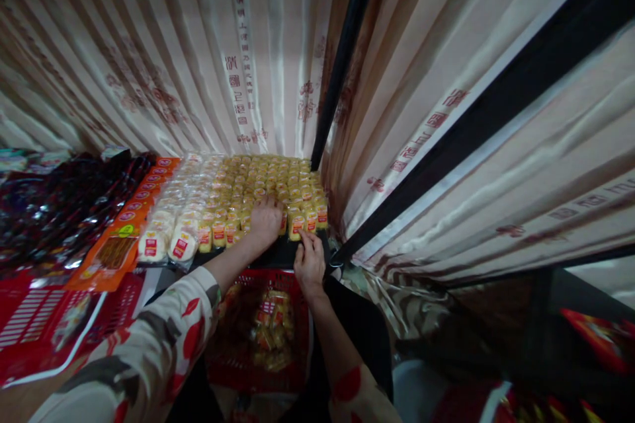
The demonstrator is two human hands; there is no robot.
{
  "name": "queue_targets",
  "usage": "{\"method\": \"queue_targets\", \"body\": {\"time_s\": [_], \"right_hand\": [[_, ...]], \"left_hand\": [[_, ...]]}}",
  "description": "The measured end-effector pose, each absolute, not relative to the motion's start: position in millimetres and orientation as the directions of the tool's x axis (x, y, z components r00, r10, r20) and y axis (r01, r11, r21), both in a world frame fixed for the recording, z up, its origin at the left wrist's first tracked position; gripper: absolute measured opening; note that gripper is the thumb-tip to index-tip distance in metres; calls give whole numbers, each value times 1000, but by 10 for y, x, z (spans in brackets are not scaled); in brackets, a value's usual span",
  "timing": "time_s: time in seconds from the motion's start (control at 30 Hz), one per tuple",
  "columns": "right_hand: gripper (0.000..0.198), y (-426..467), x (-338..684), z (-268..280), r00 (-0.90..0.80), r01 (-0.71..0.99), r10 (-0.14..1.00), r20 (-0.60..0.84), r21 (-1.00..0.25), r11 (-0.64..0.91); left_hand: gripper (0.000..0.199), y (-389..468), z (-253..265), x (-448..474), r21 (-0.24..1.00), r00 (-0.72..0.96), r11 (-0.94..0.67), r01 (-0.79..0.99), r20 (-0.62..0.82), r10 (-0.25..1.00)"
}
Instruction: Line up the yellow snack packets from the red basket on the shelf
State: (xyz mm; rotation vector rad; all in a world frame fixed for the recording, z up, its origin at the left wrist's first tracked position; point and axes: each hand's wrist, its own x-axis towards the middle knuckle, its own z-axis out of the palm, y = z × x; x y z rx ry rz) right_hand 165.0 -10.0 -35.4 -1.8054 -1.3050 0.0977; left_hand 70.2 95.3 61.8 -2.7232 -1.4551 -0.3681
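Note:
Rows of small yellow snack packs (247,178) with red-and-white labels stand close together on a dark shelf. My left hand (266,217) reaches in among the front rows, fingers curled down over the packs; what lies under the fingers is hidden. At the front edge, my right hand (310,261) has its fingertips against the lower part of a yellow snack pack (296,223). That pack stands upright, and I cannot make out whether the fingers grip it or only press on it.
White round snack packs (184,246), an orange pouch (115,248) and dark shiny packets (59,211) lie leftward. Below are a red basket (233,370) holding yellow packs and another red basket (30,324). Pleated curtains (198,46) and a black pole (342,59) rise behind.

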Motion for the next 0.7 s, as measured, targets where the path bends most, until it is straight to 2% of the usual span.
{"method": "queue_targets", "body": {"time_s": [0.13,0.3,0.43,0.5,0.57,0.63,0.7], "right_hand": [[44,-99,1652,-346,449,722,802,394,-689,-66],[38,-187,1623,-297,445,692,768,460,-722,31],[33,-400,1447,-269,421,662,786,452,-746,74],[33,-527,1320,-317,414,640,836,361,-768,15],[33,-631,1199,-436,344,656,921,183,-748,-97],[31,-704,1099,-608,220,727,971,-97,-648,-229],[25,-766,1017,-799,136,790,931,-338,-530,-308]], "left_hand": [[29,937,592,669,139,542,-579,803,231,808],[30,869,594,524,109,584,-642,759,320,746],[33,573,551,278,255,590,-695,672,383,711],[33,302,423,113,381,600,-699,605,358,715],[31,-11,181,-65,523,602,-632,571,256,756],[29,-315,-148,-235,658,583,-475,584,67,809],[22,-573,-491,-376,749,492,-212,628,-170,854]]}}
